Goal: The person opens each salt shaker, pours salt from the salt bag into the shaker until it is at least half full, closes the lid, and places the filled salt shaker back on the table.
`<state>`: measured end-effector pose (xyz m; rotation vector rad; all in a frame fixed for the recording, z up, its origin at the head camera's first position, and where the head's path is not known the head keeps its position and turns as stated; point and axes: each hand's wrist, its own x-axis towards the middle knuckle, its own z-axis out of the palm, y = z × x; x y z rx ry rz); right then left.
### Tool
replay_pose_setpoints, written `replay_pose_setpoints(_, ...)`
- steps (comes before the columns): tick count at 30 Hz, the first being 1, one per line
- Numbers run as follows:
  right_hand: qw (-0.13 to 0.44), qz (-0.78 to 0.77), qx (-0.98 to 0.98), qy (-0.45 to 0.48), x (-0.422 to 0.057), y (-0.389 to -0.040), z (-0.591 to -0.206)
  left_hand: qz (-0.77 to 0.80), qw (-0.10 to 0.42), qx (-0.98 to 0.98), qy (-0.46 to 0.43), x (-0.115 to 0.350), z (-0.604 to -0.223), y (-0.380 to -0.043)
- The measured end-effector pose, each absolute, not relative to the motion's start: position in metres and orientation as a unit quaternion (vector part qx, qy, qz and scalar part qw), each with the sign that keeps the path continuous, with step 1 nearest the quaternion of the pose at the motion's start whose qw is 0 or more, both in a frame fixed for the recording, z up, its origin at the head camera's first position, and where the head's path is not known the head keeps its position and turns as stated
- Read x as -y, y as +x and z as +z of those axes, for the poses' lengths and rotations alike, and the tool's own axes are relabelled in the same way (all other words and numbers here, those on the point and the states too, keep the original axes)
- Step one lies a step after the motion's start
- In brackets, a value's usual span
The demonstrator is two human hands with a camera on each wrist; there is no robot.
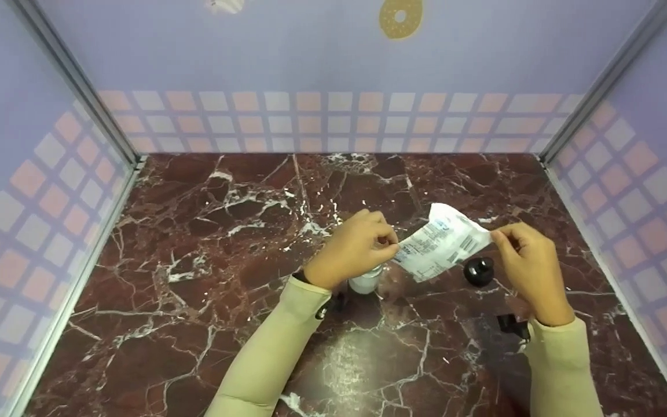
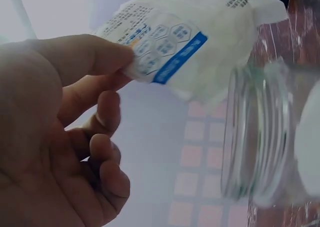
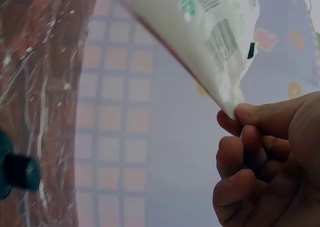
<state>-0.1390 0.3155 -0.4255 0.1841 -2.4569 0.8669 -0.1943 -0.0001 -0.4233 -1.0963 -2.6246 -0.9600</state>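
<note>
A white printed packet (image 1: pixel 440 243) is stretched between both hands above the table. My left hand (image 1: pixel 359 249) pinches one end between thumb and index finger, beside a blue stripe on the packet (image 2: pixel 165 47). At the opposite end, my right hand (image 1: pixel 530 263) pinches a corner with thumb and index finger, near printed barcodes. An open-mouthed clear glass jar (image 2: pixel 260 137) with a threaded rim stands on the table, partly hidden beneath the left hand in the head view. Close to the right hand lies a round black knobbed object (image 1: pixel 479 271), possibly a lid. The packet's contents are hidden.
The dark red marbled table (image 1: pixel 194 347) carries small white specks (image 1: pixel 310 223) behind the left hand. Lilac walls with pink and white squares (image 1: pixel 339 116) enclose it at the back and both sides. Black devices sit at both wrists.
</note>
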Motion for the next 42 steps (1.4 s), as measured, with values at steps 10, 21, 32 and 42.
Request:
replay_pose_setpoints(10,0.203,0.287,0.933,0.082,-0.326,-0.124,-0.444,-0.358,0.096,0.848,-0.379,-0.008,-0.42,-0.185)
replay_pose_setpoints(21,0.328,0.231,0.911,0.095,-0.292,-0.103,-0.41,-0.378,0.122,0.83,-0.391,-0.012,-0.414,-0.173)
replay_pose_setpoints(32,0.274,0.151,0.884,0.347,-0.248,-0.129,-0.387,-0.293,0.19,0.838,-0.419,-0.019,-0.416,-0.173)
replay_pose_setpoints(42,0.235,0.135,0.889,0.369,-0.245,-0.148,-0.392,-0.346,0.171,0.828,-0.406,-0.017,-0.426,-0.175)
